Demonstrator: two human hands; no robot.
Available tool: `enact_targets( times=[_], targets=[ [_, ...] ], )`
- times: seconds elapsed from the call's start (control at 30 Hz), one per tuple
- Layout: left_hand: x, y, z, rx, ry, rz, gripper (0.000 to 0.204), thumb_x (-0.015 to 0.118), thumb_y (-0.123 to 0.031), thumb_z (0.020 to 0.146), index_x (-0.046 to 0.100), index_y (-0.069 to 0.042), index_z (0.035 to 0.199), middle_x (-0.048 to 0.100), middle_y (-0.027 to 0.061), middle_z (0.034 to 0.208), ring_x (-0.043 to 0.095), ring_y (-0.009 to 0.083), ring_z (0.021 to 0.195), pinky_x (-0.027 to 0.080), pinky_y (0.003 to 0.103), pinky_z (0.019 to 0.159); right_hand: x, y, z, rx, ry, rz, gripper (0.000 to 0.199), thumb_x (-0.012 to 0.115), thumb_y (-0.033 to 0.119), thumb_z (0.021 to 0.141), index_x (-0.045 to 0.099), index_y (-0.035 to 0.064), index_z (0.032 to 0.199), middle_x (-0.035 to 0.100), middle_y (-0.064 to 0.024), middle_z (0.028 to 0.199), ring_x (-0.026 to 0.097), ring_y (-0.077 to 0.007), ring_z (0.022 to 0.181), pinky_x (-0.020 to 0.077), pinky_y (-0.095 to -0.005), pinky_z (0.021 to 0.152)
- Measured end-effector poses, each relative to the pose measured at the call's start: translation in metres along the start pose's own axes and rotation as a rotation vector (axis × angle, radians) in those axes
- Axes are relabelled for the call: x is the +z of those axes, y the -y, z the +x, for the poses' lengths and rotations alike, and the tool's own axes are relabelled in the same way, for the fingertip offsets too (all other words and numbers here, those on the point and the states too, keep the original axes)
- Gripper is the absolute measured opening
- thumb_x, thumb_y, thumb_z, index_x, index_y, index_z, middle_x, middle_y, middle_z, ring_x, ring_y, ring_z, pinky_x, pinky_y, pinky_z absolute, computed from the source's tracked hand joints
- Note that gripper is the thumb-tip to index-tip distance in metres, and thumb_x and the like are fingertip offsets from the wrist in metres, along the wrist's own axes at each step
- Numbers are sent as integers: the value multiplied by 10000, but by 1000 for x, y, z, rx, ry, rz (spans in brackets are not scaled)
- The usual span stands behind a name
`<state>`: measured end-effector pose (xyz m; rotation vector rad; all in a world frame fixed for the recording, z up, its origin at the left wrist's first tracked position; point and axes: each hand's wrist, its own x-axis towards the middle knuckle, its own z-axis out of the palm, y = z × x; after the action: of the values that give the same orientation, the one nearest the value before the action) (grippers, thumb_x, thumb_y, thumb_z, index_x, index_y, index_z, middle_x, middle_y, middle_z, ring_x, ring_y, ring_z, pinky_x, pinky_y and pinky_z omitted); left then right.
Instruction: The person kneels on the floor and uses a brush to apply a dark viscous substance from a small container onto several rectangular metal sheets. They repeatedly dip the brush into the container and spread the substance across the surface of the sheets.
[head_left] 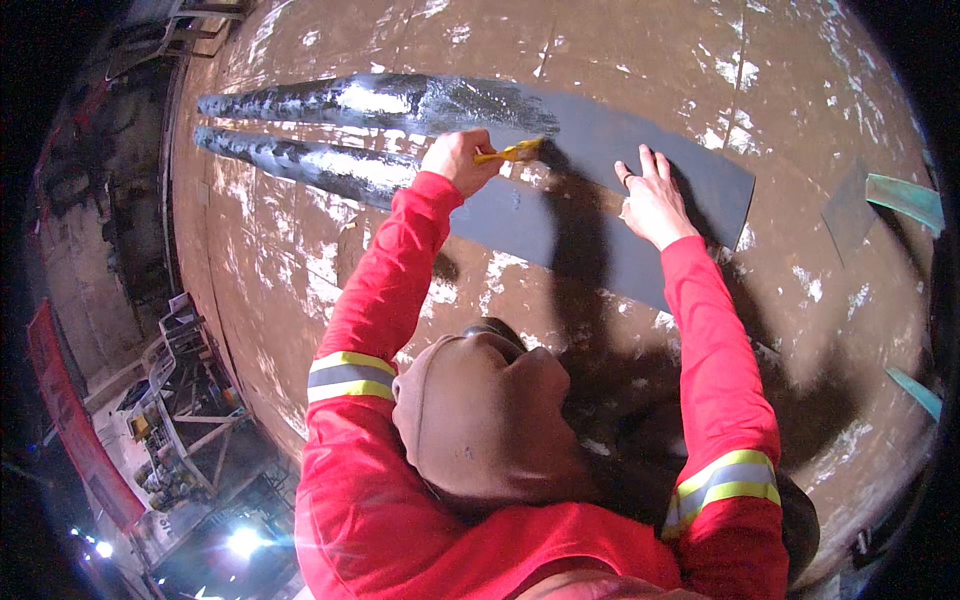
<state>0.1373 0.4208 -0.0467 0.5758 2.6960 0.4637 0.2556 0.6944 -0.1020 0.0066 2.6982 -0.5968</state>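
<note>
Head view: left hand (458, 157) clenched round a yellow-handled tool (512, 152), grip tight on the handle, tool tip pointing right & touching the upper edge of the dark grey sheet (640, 160). Right hand (652, 202) released, palm flat, fingers spread, pressing down on the sheet just right of the tool. Sheet is a long flat strip laid across a big curved rust-brown wall (300, 260) w/ white flaking patches; it runs from centre to upper right, slightly tilted. Left of the sheet, two glossy black wet-looking streaks (330, 130) taper to points toward the left, one above the other, both meeting the sheet's left end near the left hand. Both arms in red sleeves (390, 270) w/ yellow-and-grey reflective bands near the shoulders. Brown hood (480, 410) sits low centre betw. the arms. Hard shadows of arms & head fall across the sheet and wall. Teal piece (905, 200) at far right edge, well apart from the hands. Lower left, far below: scaffold frames (190, 400) and bright lights.
</note>
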Motion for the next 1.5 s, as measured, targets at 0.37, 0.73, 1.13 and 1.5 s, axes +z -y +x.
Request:
enact_targets(
  times=[0.37, 0.73, 1.13, 1.5],
  targets=[
    [-54, 52, 38, -501, -84, 604, 265, 596, -311, 796, 646, -99, 946, 668, 185, 867, 659, 349, 819, 523, 457, 706, 6, 0, 4, 11, -23, -6, 527, 525, 36, 785, 509, 144, 1300, 242, -194, 1465, 239, -396, 1344, 345, -514, 1037],
    [-50, 72, 74, -381, -93, 536, 368, 689, -455, 740, 682, -123, 896, 674, 163, 876, 657, 316, 820, 511, 422, 707, -2, 6, 0, -9, -20, 88, 517, 541, 26, 780, 524, 141, 1284, 238, -186, 1464, 242, -393, 1341, 366, -533, 1023],
    [-38, -13, 92, -87, 88, 449, 239, 662, -314, 749, 678, -145, 917, 668, 180, 835, 656, 331, 812, 520, 419, 718, 3, 0, 0, 33, -8, 35, 516, 590, 69, 760, 536, 137, 1269, 242, -177, 1458, 234, -385, 1343, 329, -559, 1038],
    [-72, 37, 84, -314, -23, 742, 403, 671, -491, 750, 685, -119, 903, 677, 157, 892, 664, 306, 853, 516, 436, 706, 3, -2, -1, 5, -57, 41, 542, 590, 69, 749, 530, 157, 1280, 248, -175, 1459, 245, -375, 1340, 343, -550, 1026]
  ],
)
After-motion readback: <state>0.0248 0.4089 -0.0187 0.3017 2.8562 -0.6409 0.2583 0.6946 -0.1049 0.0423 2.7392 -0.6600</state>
